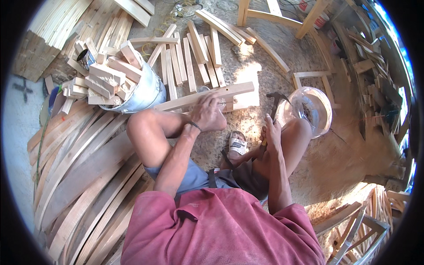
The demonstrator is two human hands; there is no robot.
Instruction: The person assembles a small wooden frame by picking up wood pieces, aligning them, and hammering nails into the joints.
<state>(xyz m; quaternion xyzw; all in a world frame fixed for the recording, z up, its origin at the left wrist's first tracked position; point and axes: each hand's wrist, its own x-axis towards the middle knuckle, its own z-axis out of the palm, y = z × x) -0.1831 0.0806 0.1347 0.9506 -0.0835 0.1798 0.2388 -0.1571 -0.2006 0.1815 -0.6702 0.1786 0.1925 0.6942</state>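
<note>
My right hand (pixel 272 131) is closed around the handle of a claw hammer (pixel 277 102), its dark head pointing up and away from me, above my right knee. My left hand (pixel 207 114) is at a pale wooden bar (pixel 240 89) that lies slanted in front of me. Motion smears its fingers, so I cannot tell whether they grip anything. A shorter light wooden piece (pixel 245 102) lies against the near side of the bar.
A bucket (pixel 152 88) heaped with wood offcuts stands at the left. Beyond the bar lie several loose slats (pixel 190 64). A clear round plastic tub (pixel 326 110) sits by my right knee. Curved boards (pixel 84 185) fill the lower left; a wooden frame (pixel 313 74) lies at the right.
</note>
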